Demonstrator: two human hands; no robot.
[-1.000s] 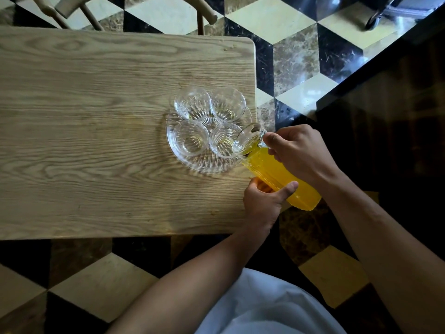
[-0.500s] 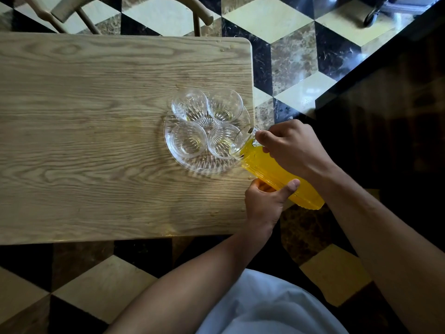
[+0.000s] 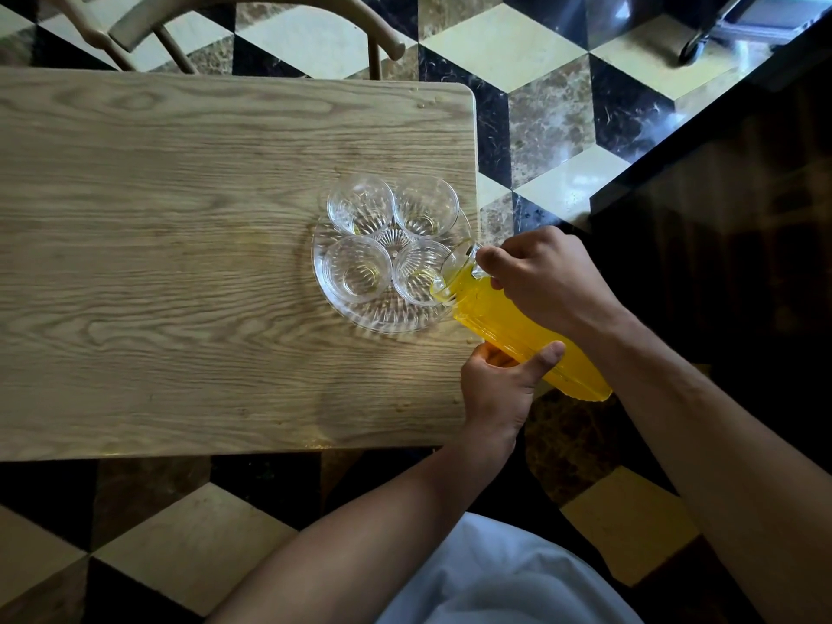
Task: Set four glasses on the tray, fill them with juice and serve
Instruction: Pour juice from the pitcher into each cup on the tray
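Jug (image 3: pixel 517 326) tilted over near-rt glass (image 3: pixel 416 274)

left hand (image 3: pixel 497 389): palm turned inward, thumb stretched up and to the right, pressed flat against the underside of what it supports, fingers curled beneath and mostly hidden.
left forearm: bare, rising from the lower middle of the view on a diagonal toward the upper right, wrist straight.
right hand (image 3: pixel 547 281): knuckles up, fingers wrapped tight in a fist-like grip, thumb side tucked low on the left.
right forearm: bare, coming in from the lower right corner, wrist bent slightly downward.
spacing: the two hands sit close, right above left, not touching each other.
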